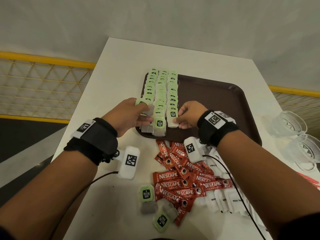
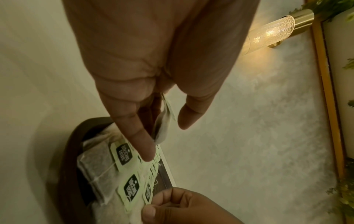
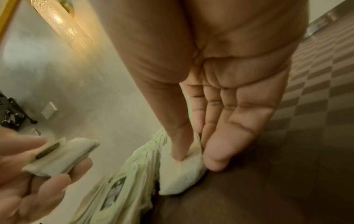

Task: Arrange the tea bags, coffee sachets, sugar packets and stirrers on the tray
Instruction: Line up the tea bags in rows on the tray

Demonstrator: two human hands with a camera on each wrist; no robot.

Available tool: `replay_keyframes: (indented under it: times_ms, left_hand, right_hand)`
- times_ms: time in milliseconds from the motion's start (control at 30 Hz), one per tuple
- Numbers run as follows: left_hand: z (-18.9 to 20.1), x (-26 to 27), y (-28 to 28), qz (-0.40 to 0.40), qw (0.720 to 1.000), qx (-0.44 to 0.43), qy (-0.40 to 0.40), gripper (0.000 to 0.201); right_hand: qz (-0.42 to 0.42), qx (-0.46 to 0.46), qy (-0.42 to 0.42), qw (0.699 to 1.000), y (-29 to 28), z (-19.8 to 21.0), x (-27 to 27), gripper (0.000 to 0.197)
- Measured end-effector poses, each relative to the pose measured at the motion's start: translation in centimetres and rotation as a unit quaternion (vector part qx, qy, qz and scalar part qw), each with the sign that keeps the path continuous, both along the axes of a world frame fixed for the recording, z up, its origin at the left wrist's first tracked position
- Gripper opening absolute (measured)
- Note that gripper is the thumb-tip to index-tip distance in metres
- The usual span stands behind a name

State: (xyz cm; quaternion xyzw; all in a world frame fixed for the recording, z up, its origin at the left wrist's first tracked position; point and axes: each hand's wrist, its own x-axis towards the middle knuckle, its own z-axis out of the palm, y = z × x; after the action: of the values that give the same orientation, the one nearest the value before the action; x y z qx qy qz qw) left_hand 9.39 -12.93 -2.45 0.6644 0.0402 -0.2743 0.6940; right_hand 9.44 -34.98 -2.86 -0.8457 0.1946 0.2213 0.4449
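A brown tray (image 1: 216, 101) holds three rows of green-tagged tea bags (image 1: 161, 90) along its left side. My left hand (image 1: 140, 115) hovers over the near end of the left row and grips a tea bag (image 1: 144, 108) between thumb and fingers; the left wrist view shows that bag (image 2: 162, 125) edge-on in the hand (image 2: 164, 136). My right hand (image 1: 181, 118) pinches the nearest tea bag (image 1: 173, 121) of the right row on the tray; in the right wrist view thumb and fingers (image 3: 195, 159) press into this bag (image 3: 180, 178).
Red coffee sachets (image 1: 181, 181) lie heaped on the white table (image 1: 121, 58) in front of the tray, with white sugar packets (image 1: 223, 200) to their right. Loose tea bags (image 1: 147, 194) lie at the pile's left. Two glasses (image 1: 287, 123) and red stirrers (image 1: 310, 181) are at the right edge.
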Motion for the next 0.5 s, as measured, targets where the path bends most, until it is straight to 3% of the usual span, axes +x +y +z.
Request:
replay_keyframes:
  times_ms: [167, 333, 500]
  left_hand:
    - [-0.1, -0.3, -0.3, -0.011, 1.0, 0.013, 0.007, 0.029]
    - [-0.3, -0.4, -0.3, -0.045, 0.996, 0.066, -0.041, 0.025]
    - [-0.1, -0.4, -0.3, -0.064, 0.985, 0.115, -0.108, 0.019]
  right_hand:
    - [-0.004, -0.041, 0.005, 0.999, 1.1, 0.0, 0.6, 0.022]
    - [-0.016, -0.049, 0.005, 0.999, 1.4, 0.3, 1.1, 0.017]
    - [0.025, -0.119, -0.108, 0.987, 0.4, 1.0, 0.4, 0.016]
